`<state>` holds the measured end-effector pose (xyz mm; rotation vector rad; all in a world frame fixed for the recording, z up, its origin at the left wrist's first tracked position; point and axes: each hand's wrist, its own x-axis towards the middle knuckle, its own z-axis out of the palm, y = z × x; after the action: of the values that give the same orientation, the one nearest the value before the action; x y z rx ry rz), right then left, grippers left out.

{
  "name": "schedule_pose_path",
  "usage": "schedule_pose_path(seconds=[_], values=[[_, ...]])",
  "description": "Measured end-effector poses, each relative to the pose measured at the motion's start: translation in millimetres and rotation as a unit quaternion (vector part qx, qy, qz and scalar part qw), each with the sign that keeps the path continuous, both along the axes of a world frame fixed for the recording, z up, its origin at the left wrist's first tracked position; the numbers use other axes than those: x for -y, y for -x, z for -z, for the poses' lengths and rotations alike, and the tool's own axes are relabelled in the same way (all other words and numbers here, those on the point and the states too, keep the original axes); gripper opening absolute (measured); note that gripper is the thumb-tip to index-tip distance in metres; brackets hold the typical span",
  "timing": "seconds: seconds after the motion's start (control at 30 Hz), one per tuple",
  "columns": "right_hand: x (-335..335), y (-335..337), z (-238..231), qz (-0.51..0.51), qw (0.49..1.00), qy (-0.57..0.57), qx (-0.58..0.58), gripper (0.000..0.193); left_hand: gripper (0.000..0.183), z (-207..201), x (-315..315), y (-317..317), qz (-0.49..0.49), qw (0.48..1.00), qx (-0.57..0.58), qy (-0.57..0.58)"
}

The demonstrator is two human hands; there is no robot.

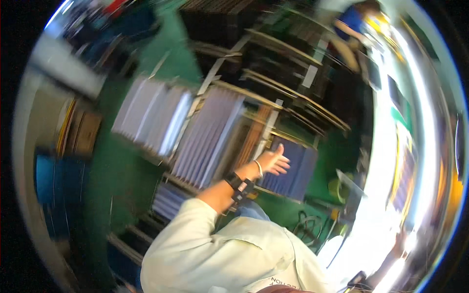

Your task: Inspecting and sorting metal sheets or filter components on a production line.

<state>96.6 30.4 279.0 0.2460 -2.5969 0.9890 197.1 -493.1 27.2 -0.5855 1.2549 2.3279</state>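
My left hand (274,162) reaches out with its fingers spread and nothing in it. A light bracelet and dark straps circle that wrist. Behind the hand stands a rack of dark blue ribbed panels (291,171); whether I touch it I cannot tell. Beside it is a taller row of greyish-purple ribbed panels (207,134). My right hand (401,243) is at the lower right, over the brightly lit white bench (361,229). Glare and blur hide its fingers and anything in them.
Pale ribbed panels (152,113) stand farther left on the green floor (110,168). Dark racks (288,63) with light rails fill the far middle. Another person (351,27) in a blue top works at the bench's far end. A coiled cable (308,227) lies low beside the bench.
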Motion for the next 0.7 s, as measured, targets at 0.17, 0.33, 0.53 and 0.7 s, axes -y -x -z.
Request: schedule_pose_path(seconds=[0.17, 0.33, 0.53, 0.7], values=[[-13, -83, -8, 0.127, 0.992, 0.003, 0.008, 0.028, 0.091, -84, -158, 65, 0.169, 0.944, -0.023, -0.282], [-81, -146, 46, 0.216, 0.956, 0.199, -0.017, 0.039, 0.051, -87, -279, 91, 0.195, 0.972, -0.078, -0.108], [-157, -213, 166, 0.416, 0.826, 0.379, 0.016, 0.006, 0.012, -52, -435, 121, 0.241, 0.904, -0.267, 0.232], [-162, -268, 267, 0.506, 0.701, 0.501, 0.033, 0.006, 0.017, 13, -500, 117, 0.346, 0.797, -0.366, 0.332]])
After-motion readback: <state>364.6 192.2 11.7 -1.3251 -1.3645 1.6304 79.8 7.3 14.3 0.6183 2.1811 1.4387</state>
